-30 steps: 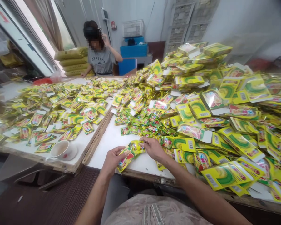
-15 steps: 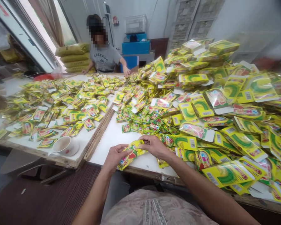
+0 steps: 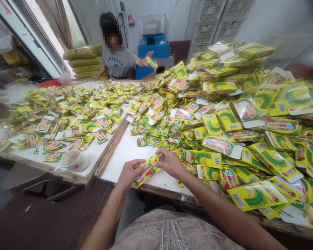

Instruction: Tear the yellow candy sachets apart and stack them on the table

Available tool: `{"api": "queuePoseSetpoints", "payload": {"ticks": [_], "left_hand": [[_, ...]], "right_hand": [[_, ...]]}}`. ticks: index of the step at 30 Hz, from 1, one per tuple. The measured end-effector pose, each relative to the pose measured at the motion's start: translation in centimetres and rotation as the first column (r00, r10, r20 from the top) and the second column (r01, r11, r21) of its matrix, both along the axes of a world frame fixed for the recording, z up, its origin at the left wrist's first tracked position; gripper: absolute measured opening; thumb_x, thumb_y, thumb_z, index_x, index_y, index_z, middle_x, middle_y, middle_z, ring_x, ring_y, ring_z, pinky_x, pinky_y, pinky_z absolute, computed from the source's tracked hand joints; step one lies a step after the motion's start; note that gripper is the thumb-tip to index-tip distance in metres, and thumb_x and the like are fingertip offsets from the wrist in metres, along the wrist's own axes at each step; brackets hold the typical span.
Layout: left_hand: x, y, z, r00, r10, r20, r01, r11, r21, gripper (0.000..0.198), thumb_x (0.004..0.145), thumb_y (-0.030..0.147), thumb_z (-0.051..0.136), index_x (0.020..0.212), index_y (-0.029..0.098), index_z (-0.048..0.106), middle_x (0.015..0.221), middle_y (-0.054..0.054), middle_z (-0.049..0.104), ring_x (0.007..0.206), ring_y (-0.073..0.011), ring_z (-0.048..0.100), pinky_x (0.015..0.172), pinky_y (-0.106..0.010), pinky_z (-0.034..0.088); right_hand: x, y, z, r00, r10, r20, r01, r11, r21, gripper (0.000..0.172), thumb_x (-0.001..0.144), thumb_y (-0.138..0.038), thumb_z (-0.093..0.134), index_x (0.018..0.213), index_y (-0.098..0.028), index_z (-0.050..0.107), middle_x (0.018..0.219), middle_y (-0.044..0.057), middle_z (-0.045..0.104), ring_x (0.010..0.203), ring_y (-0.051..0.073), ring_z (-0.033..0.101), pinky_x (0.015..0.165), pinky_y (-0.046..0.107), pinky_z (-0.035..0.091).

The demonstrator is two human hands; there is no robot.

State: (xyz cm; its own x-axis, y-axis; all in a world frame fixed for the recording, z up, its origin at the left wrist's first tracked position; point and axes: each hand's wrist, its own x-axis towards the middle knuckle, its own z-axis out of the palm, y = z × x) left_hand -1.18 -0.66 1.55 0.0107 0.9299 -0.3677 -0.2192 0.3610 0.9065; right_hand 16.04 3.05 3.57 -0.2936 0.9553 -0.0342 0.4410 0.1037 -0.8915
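A small yellow carton (image 3: 145,177) with red and green print is held slanted over the table's front edge. My left hand (image 3: 129,173) grips its lower left part, thumb on the printed face. At its upper right end my right hand (image 3: 170,163) pinches the top with thumb and fingers, which hide that end. Just beyond my hands lie small green sachets (image 3: 167,135) in a loose heap. Flat yellow cartons (image 3: 208,158) with barcodes and white flaps lie beside my right hand and forearm.
A tall pile of yellow cartons (image 3: 232,86) fills the right side. More filled-looking cartons (image 3: 75,114) cover the left table. A white cup (image 3: 72,160) stands near its front edge. Across the table, a co-worker (image 3: 120,62) holds out a hand with a yellow carton (image 3: 152,63) near it.
The co-worker's arm has risen from the table, with a yellow carton now at the hand. My hands keep nearly the same hold on the carton; the view has shifted slightly.
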Motion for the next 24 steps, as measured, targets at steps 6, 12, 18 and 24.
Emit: {"api": "queuePoseSetpoints", "payload": {"ticks": [6, 12, 18, 24], "left_hand": [[0.0, -0.1, 0.1, 1.000, -0.007, 0.027, 0.007, 1.000, 0.004, 0.036, 0.051, 0.031, 0.082, 0.081, 0.013, 0.071, 0.071, -0.004, 0.073, 0.060, -0.0147, 0.066, 0.062, -0.023, 0.051], [0.1, -0.1, 0.1, 1.000, -0.015, 0.010, 0.015, 1.000, 0.015, 0.035, 0.051, 0.031, 0.082, 0.080, 0.013, 0.071, 0.070, -0.004, 0.073, 0.060, -0.0152, 0.066, 0.061, -0.024, 0.051], [0.2, 0.4, 1.0, 0.994, -0.107, 0.020, 0.108, 0.992, -0.067, 0.037, 0.046, 0.029, 0.084, 0.076, 0.012, 0.070, 0.066, -0.004, 0.072, 0.057, -0.0153, 0.064, 0.060, -0.025, 0.050], [0.8, -0.4, 1.5, 0.962, -0.270, -0.027, 0.269, 0.962, -0.042, 0.044, 0.057, 0.036, 0.078, 0.094, 0.015, 0.067, 0.078, -0.004, 0.072, 0.069, -0.0182, 0.065, 0.065, -0.025, 0.048]], "right_hand": [[0.0, -0.7, 0.1, 0.997, -0.031, -0.070, 0.024, 0.995, -0.093, 0.030, 0.062, -0.018, 0.065, 0.089, -0.021, 0.052, 0.061, -0.005, 0.058, 0.058, 0.012, 0.053, 0.058, 0.024, 0.039], [0.1, -0.6, -0.3, 0.970, 0.042, -0.241, -0.098, 0.969, -0.225, 0.038, 0.062, -0.015, 0.058, 0.097, -0.021, 0.046, 0.057, -0.007, 0.057, 0.052, 0.011, 0.050, 0.055, 0.023, 0.038], [0.3, -0.8, -0.6, 0.863, 0.162, -0.479, -0.338, 0.889, -0.308, 0.042, 0.064, -0.014, 0.052, 0.104, -0.022, 0.041, 0.054, -0.011, 0.049, 0.049, 0.008, 0.044, 0.053, 0.020, 0.035], [0.7, -1.6, 0.6, 0.829, 0.060, -0.556, -0.324, 0.862, -0.390, 0.051, 0.065, -0.012, 0.053, 0.113, -0.022, 0.038, 0.071, -0.005, 0.060, 0.062, 0.010, 0.054, 0.060, 0.021, 0.040]]}}
